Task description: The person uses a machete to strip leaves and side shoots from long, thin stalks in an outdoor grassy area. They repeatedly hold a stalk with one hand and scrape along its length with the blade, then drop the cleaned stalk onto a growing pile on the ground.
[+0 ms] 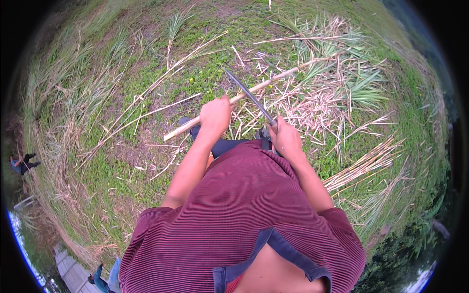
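Note:
My left hand (215, 115) is closed around a long pale cane stalk (273, 79). One cut end of the stalk sticks out to the lower left of the fist, and the rest runs up to the right. In my right hand (286, 138) I grip the handle of a long knife (254, 100). Its dark, narrow blade points up and left, crossing the stalk just right of my left hand. Whether the edge touches the stalk I cannot tell.
Beyond my hands lies a heap of dry leaf strips and trimmings (312, 110), with green cane tops (361, 80) beside it. A bundle of stripped stalks (366, 163) rests at the right. Loose long stalks (146, 97) lie on the grass at left. Two other people (22, 164) show at the left edge and lower left.

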The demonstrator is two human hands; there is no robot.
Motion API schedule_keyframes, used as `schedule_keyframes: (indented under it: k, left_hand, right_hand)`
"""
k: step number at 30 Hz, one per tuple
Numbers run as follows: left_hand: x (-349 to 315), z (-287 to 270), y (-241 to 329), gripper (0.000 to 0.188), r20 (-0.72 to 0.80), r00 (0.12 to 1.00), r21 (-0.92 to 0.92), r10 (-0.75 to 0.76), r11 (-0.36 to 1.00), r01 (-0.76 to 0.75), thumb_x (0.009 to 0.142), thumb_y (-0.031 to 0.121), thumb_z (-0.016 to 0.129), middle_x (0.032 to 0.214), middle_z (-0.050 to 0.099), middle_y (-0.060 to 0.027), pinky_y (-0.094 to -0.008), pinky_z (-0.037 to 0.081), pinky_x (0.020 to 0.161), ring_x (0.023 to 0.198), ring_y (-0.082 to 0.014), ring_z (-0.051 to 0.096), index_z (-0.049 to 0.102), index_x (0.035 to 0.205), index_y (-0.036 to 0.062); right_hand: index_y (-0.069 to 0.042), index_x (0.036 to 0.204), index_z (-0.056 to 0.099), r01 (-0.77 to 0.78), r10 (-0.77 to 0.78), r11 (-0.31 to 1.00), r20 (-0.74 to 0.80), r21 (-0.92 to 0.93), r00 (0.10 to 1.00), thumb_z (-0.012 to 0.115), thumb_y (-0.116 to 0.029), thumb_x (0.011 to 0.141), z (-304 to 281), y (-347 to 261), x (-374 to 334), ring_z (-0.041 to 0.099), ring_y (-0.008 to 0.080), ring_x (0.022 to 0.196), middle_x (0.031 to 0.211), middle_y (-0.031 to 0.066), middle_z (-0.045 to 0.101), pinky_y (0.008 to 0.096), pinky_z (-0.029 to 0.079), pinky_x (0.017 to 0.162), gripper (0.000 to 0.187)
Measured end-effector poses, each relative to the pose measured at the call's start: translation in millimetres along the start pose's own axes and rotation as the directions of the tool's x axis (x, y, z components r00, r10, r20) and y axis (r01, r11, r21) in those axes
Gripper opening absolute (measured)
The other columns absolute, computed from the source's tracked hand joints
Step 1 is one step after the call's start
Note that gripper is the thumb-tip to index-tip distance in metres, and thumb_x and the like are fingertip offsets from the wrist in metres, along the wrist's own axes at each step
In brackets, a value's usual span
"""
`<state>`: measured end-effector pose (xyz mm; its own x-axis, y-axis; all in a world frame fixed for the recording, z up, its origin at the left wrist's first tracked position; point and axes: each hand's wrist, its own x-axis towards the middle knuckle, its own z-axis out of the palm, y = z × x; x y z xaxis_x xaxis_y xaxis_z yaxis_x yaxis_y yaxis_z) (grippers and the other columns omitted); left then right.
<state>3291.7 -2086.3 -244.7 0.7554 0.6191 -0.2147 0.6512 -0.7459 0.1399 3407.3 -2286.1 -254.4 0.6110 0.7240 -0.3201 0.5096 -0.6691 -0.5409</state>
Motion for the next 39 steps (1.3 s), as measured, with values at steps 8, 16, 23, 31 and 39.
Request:
schedule_keyframes:
  k: [8,16,23,31,39]
  left_hand:
    - [-32.1,-35.8,-12.9,0.029,0.029,0.997,0.099,-0.072,0.993,0.069,0.088,0.032,0.066,0.073,0.067,-0.0156,-0.0464,0.054,0.062,0.069,-0.0345,0.068,0.057,0.091,0.0040]
    - [-45.5,-25.6,-31.0,0.028,-0.094,0.986,0.066,-0.135,0.988,0.142,0.083,0.027,0.072,0.071,0.066,-0.0151,-0.0481,0.050,0.057,0.066,-0.0377,0.066,0.054,0.087,0.0056]
    - [-64.0,-28.7,-44.0,0.027,-0.085,0.980,0.112,-0.179,0.976,0.188,0.081,0.024,0.072,0.073,0.067,-0.0153,-0.0484,0.051,0.057,0.067,-0.0372,0.067,0.055,0.093,0.0065]
    - [-54.4,-45.7,-37.9,0.028,-0.030,0.981,0.015,-0.192,0.981,0.192,0.081,0.029,0.074,0.070,0.066,-0.0146,-0.0488,0.049,0.061,0.071,-0.0384,0.065,0.058,0.092,0.0077]
    - [-67.1,-52.4,-54.3,0.029,0.097,0.991,-0.021,-0.097,0.995,0.099,0.083,0.028,0.071,0.076,0.066,-0.0186,-0.0511,0.049,0.066,0.075,-0.0407,0.065,0.057,0.093,0.0035]
  right_hand:
    - [-0.005,0.094,0.052,0.045,-0.068,0.988,-0.152,-0.146,0.986,0.062,-0.023,0.088,7.4,96.3,45.7,0.067,0.0388,0.068,0.070,0.0199,0.065,0.0509,0.052,0.061,0.021]
    - [-0.003,0.094,0.051,0.354,-0.352,0.931,0.044,-0.092,0.935,0.052,-0.024,0.094,8.8,15.7,29.3,0.067,0.0400,0.066,0.075,0.0210,0.066,0.0523,0.053,0.061,0.021]
    - [-0.002,0.095,0.056,-0.133,0.116,0.984,-0.139,-0.117,0.983,0.061,-0.020,0.088,3.5,116.1,90.2,0.066,0.0435,0.075,0.079,0.0258,0.066,0.0520,0.053,0.068,0.020]
    - [-0.002,0.099,0.055,0.120,-0.122,0.992,-0.050,-0.038,0.991,0.059,-0.019,0.088,24.5,91.5,70.5,0.065,0.0440,0.075,0.081,0.0251,0.066,0.0533,0.052,0.070,0.020]
    - [0.000,0.092,0.061,-0.122,0.127,0.988,-0.048,0.096,0.991,0.066,-0.028,0.084,53.0,109.8,74.5,0.065,0.0431,0.079,0.081,0.0241,0.066,0.0479,0.052,0.072,0.029]
